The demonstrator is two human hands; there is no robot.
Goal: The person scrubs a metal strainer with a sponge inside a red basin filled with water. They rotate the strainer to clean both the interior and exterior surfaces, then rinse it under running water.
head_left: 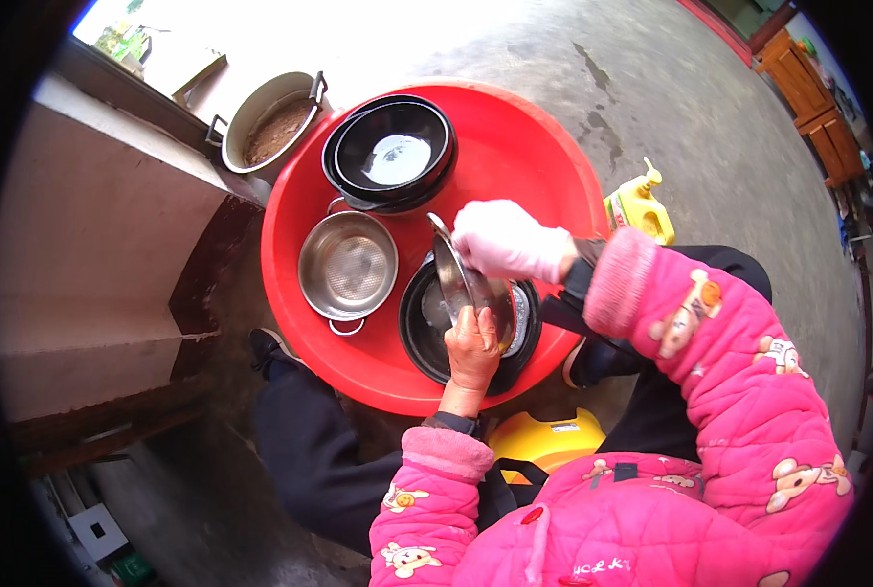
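Note:
My bare left hand point(473, 348) grips the near rim of a tilted metal pan point(451, 275) above a dark pot point(421, 334) in a large red plastic basin point(524, 139). My right hand point(506, 238), in a pale pink glove, is against the pan's upper side; whether it holds anything is hidden. The dark pot contains liquid and lies at the basin's near side. To its left sits a stainless steel pot point(348, 265) with two loop handles and a dimpled bottom. Stacked black bowls point(392, 150) stand at the basin's far left, the top one with white suds or liquid inside.
A yellow pump jug point(642, 205) stands right of the basin. At the upper left is a large metal pot point(238, 121) with brown contents, near a wall point(106, 249). Something yellow, plastic point(546, 438), lies between my legs. Wet marks show on the concrete floor point(686, 125).

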